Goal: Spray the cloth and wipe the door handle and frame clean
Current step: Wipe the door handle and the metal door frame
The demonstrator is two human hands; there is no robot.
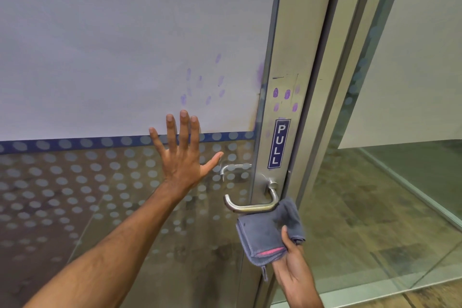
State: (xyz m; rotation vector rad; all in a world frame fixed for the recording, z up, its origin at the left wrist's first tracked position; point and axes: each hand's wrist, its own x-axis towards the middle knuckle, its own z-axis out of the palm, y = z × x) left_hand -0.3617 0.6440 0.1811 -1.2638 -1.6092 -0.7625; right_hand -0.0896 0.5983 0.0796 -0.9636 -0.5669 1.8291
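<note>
A steel lever door handle [252, 204] sticks out from the grey metal door frame [292, 57]. My right hand [291, 265] grips a folded grey cloth [267, 230] with a pink edge, and the cloth's top touches the underside of the handle. My left hand [181, 155] lies flat with fingers spread on the glass door panel [112, 45], left of the handle. Purple fingerprint smudges [287, 94] mark the frame above a blue PULL sticker [279, 144]. More purple smudges [207, 82] dot the glass above my left hand.
The lower glass carries a frosted dot pattern [75, 182] under a blue stripe. A second handle [232, 169] shows through the glass on the far side. To the right stands a fixed glass pane [400, 182], with wood-look floor [362, 220] behind it. No spray bottle is visible.
</note>
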